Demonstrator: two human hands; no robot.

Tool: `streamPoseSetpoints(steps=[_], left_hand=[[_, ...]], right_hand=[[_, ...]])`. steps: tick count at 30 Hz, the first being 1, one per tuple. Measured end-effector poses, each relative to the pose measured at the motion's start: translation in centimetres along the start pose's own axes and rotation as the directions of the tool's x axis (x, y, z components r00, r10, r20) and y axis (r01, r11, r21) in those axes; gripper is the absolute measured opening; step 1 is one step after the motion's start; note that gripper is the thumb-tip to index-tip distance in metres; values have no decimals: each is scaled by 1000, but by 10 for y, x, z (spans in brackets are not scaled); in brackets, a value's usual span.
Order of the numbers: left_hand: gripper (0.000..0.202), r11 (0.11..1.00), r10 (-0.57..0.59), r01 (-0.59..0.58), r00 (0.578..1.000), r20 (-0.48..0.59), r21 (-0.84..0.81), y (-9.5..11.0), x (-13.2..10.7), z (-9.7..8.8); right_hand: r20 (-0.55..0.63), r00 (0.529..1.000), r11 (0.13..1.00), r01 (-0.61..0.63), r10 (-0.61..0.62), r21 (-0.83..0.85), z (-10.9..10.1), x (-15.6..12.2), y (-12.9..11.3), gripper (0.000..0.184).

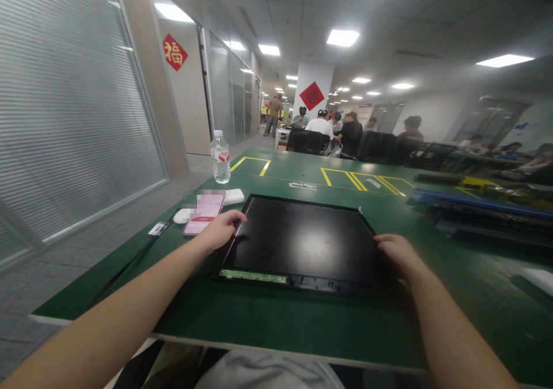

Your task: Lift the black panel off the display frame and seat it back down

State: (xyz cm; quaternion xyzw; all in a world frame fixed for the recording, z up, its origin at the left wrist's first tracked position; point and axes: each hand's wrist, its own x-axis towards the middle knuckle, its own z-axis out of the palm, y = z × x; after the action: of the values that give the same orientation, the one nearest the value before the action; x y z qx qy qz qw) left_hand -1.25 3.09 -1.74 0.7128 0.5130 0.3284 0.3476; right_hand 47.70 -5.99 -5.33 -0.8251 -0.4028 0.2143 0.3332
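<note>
A black flat display panel lies in front of me, screen side up, with a thin dark frame around it. Along its near edge a green circuit strip is exposed. My left hand grips the panel's left edge, thumb over the top and the other fingers partly out of sight. On the opposite side, my right hand holds the right edge, its thumb on the rim and its remaining fingers hidden beneath. Close to my left hand lies a pink-screened phone.
A water bottle stands at the green table's left edge. Near the phone are a white mouse-like object, a white case and a black strap. Stacked dark and blue panels lie right. People sit further back.
</note>
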Motion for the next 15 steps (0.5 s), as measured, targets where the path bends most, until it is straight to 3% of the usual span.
streamPoseSetpoints(steps=[5,9,15], left_hand=[[36,913,-146,144,989,25,-381,17,-6,0],[40,815,-251,242,966,57,-527,22,-9,-2],[46,702,-333,264,943,23,-662,23,-6,1]], right_hand=[[-29,999,999,-33,34,33,-2,-10,-11,39],[-79,997,1000,-17,18,19,-4,-16,-18,32],[-65,998,999,-11,14,41,-3,-16,-18,32]])
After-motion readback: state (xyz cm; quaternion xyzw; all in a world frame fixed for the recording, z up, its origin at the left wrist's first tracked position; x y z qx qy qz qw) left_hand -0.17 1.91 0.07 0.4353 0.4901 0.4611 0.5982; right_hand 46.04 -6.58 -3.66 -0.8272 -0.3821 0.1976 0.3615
